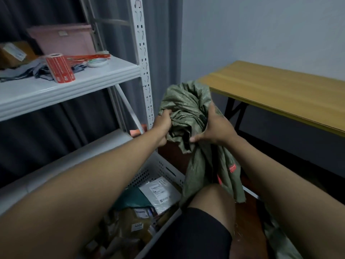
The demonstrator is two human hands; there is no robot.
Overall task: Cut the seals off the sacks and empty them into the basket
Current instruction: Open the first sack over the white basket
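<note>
I have the green woven sack (188, 116) bunched up at the centre of the frame, held in the air above the far end of the white basket (168, 171). My left hand (163, 124) is clenched on a fistful of the cloth at its left side, and my right hand (212, 126) grips the right side, thumb pressing into the folds. The rest of the sack hangs down over my knee (211, 200), with a couple of small red tags on it. It looks limp, so I judge it nearly or fully emptied.

Lower centre, the basket holds parcels (158, 191): a grey mailer with a label, something teal, brown packets.

What could go wrong: the hanging tail drapes outside the basket's right rim, so anything left inside could slide out onto the floor instead. A loose bunch of slippery weave could also slip from my fingers.

I cannot see the sack's mouth, any seal, or a cutting tool. The basket's near end is hidden under my arms and leg.

Upper left, a white shelf (74, 85) carries a red label roll (59, 69) and tape; at right stands a yellow tabletop (280, 94).
</note>
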